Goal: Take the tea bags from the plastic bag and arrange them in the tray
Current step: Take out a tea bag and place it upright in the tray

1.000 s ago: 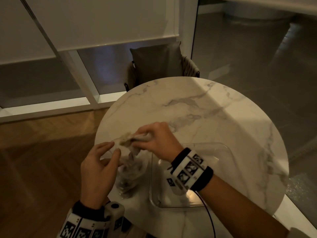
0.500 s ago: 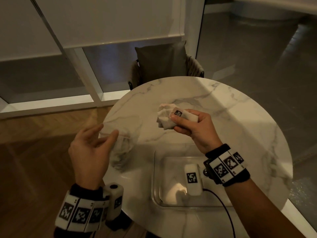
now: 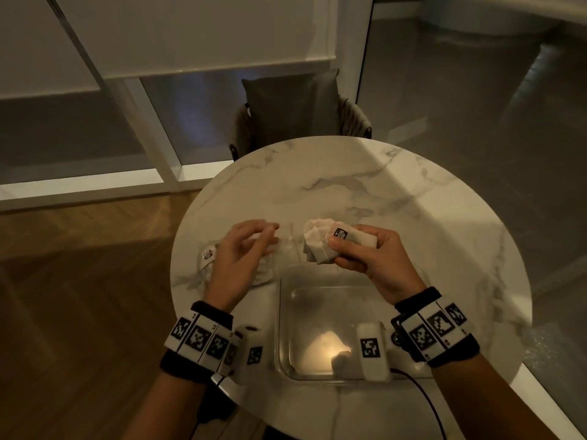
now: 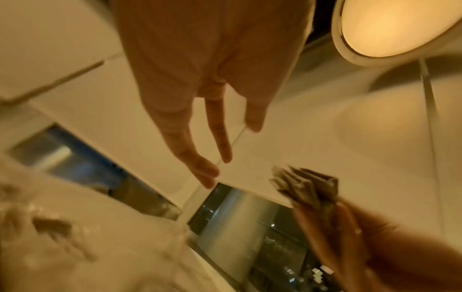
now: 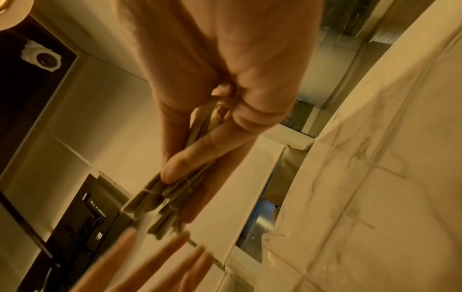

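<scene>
My right hand [image 3: 365,252] grips a bunch of pale tea bags [image 3: 317,246] with a dark tag, held above the far rim of the clear tray [image 3: 286,315]. In the right wrist view the thumb presses the stacked tea bags [image 5: 162,199] against the fingers. My left hand [image 3: 244,249] hovers with relaxed fingers [image 4: 207,170] over the clear plastic bag [image 3: 206,258], which lies crumpled on the marble table [image 3: 349,185] left of the tray. The left hand holds nothing. The tray's floor shows only reflections.
The round table stands beside a dark chair [image 3: 301,112] at its far side. Wood floor lies to the left, a window wall behind. A cable [image 3: 422,392] runs from my right wrist over the near table edge.
My right hand pulled the tea bags out of the bag and carried them right. My left hand let go of the bag, which now lies on the table.
</scene>
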`<state>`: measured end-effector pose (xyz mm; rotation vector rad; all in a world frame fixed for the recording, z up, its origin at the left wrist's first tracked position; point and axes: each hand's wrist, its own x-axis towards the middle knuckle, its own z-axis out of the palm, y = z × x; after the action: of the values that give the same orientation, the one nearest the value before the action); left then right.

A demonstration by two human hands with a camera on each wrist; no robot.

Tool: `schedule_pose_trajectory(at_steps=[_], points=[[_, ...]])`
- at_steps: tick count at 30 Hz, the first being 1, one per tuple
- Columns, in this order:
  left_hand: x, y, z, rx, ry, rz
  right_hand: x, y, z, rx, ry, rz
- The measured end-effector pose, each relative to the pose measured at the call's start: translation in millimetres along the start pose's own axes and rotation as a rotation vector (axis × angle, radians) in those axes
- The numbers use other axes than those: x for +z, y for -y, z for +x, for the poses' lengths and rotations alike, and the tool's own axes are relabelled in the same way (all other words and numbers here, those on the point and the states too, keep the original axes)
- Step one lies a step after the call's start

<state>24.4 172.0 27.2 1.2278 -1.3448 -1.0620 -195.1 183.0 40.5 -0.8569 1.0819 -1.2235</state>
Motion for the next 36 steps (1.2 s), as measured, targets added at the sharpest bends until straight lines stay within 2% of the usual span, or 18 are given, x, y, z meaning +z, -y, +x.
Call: schedule_pose_trajectory(at_steps=[4, 7, 13, 18, 22, 25, 28, 32, 36], points=[[17.5, -3.6, -18.5, -0.407, 0.315, -0.491, 15.8, -8.7, -9.1, 0.065, 0.134, -0.057], [25.1, 5.2, -31.1, -0.493, 0.388, -0.608, 25.4, -20.9, -17.2, 0.096, 0.204, -0.129], [26.3, 19.3, -46.8, -0.486, 0.330, -0.567, 27.2, -33.8, -26.1, 0.230, 0.242, -0.134], [24.4, 32.3, -53.2, -0.546, 0.071, -0.554, 20.3, -33.2, -25.1, 0.324, 0.196, -0.107], [22.6, 35.7, -56.0, -0.552, 0.015, -0.592, 13.2, -34.3, -25.1, 0.443, 0.193, -0.070], [19.5, 35.4, -56.9, -0.529, 0.012, -0.631, 6.4, -36.3, -26.4, 0.391, 0.220, -0.143], [16.7, 36.0, -59.1, -0.538, -0.009, -0.682, 1.6, -36.5, -26.3, 0.324, 0.189, -0.160], [19.4, 35.5, -61.3, -0.508, -0.068, -0.641, 3.0, -33.7, -24.9, 0.235, 0.166, -0.218], [24.0, 30.2, -60.6, -0.521, -0.074, -0.631, 7.7, -30.4, -27.6, 0.219, 0.200, -0.201]])
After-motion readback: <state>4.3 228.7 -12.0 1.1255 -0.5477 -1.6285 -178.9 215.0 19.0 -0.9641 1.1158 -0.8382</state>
